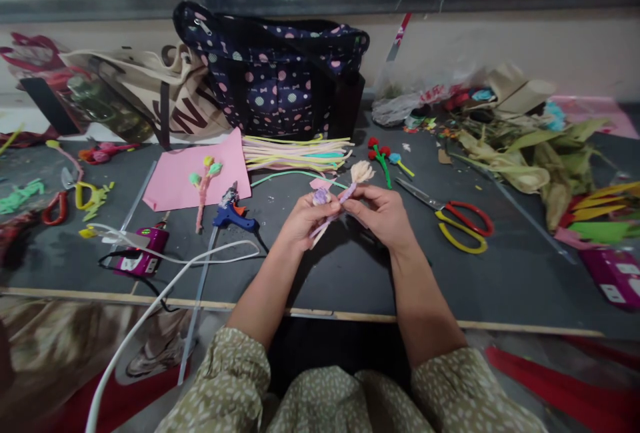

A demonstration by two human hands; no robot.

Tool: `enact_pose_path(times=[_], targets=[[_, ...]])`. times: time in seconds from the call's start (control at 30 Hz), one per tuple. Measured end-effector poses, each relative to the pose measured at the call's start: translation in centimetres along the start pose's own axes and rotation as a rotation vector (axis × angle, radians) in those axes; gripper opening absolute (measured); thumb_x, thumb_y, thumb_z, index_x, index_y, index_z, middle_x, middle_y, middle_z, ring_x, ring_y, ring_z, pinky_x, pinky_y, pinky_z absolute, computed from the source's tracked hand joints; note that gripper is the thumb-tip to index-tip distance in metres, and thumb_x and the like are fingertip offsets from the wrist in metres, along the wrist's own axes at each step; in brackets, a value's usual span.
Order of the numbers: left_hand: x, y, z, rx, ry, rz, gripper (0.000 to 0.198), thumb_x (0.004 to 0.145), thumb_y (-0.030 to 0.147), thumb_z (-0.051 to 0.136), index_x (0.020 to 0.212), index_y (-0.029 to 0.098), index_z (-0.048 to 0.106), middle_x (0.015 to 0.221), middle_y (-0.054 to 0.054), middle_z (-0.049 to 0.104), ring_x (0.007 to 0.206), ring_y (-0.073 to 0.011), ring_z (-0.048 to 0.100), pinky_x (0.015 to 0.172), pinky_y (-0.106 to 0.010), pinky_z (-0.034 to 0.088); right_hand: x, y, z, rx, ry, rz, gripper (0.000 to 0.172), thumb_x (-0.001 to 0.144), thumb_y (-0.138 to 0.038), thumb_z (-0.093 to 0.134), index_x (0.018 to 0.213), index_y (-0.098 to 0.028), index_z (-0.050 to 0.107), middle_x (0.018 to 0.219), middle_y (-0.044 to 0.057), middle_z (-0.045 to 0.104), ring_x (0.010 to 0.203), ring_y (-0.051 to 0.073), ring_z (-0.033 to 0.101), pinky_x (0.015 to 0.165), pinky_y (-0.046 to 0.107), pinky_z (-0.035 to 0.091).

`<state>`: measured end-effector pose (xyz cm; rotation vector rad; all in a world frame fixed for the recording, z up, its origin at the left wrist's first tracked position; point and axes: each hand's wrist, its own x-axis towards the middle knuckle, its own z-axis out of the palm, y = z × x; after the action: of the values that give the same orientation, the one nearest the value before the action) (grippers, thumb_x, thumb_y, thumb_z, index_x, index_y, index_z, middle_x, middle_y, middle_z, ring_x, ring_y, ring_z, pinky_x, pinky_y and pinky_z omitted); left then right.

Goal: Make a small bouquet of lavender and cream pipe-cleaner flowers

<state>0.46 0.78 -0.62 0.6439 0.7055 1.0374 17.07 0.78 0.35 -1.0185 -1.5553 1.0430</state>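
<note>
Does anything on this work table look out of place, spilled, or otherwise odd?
Nothing is spilled or broken. Two things stand out: the white cable runs over the table front edge and hangs loose, and the scissors lie open close to the right hand, which holds a flower with the left hand.

Fuzzy pipe-cleaner flower (350,183), matt dark table (500,273).

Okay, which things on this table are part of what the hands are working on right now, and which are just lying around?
In use: fuzzy-stem flower, pinched between left hand and right hand; probably the pastel stem bundle behind it.
Lying about: blue glue gun, red-and-yellow scissors, pink sheet, polka-dot bag, dry leaves, red-bud sprig.
</note>
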Motion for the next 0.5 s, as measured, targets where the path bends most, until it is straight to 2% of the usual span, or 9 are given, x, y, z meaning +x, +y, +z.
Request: enact_pose_path(times=[0.13,0.27,0.4,0.5], targets=[[0.1,-0.1,-0.3,-0.035,-0.064,-0.121,0.032,0.054,0.026,0.089,0.071,0.012,0.067,0.065,-0.001,0.059,0.059,-0.0094,0.055,0.061,-0.024,0.046,-0.1,-0.6,0.1,-0.011,-0.009,-0.043,0.010,0.080,-0.030,0.070,0.081,-0.021,0.072,0.080,0.001,0.071,0.076,0.017,0.065,0.078,0.030,0.051],[0.3,-0.2,-0.2,-0.024,-0.049,-0.165,0.035,0.054,0.029,0.089,0.075,0.012,0.066,0.067,-0.001,0.060,0.060,-0.0098,0.056,0.060,-0.023,0.047,-0.1,-0.7,0.2,-0.085,0.046,-0.061,0.010,0.080,-0.030,0.069,0.079,-0.020,0.071,0.078,0.001,0.070,0.074,0.017,0.064,0.076,0.030,0.050],[0.4,-0.1,-0.1,0.075,0.038,0.008,0.039,0.061,0.033,0.086,0.091,0.015,0.068,0.075,-0.001,0.062,0.061,-0.0086,0.056,0.062,-0.023,0.046,0.2,-0.1,0.2,-0.153,0.145,-0.035,0.013,0.079,-0.032,0.068,0.078,-0.019,0.069,0.075,0.001,0.068,0.073,0.017,0.061,0.073,0.029,0.049],[0.3,0.2,0.0,0.234,0.228,0.327,0.042,0.063,0.035,0.084,0.099,0.022,0.066,0.090,-0.001,0.064,0.074,-0.0106,0.058,0.070,-0.024,0.046,0.4,0.3,0.2,-0.169,0.203,0.007,0.015,0.079,-0.033,0.067,0.075,-0.018,0.066,0.071,0.000,0.064,0.067,0.014,0.056,0.068,0.028,0.046]])
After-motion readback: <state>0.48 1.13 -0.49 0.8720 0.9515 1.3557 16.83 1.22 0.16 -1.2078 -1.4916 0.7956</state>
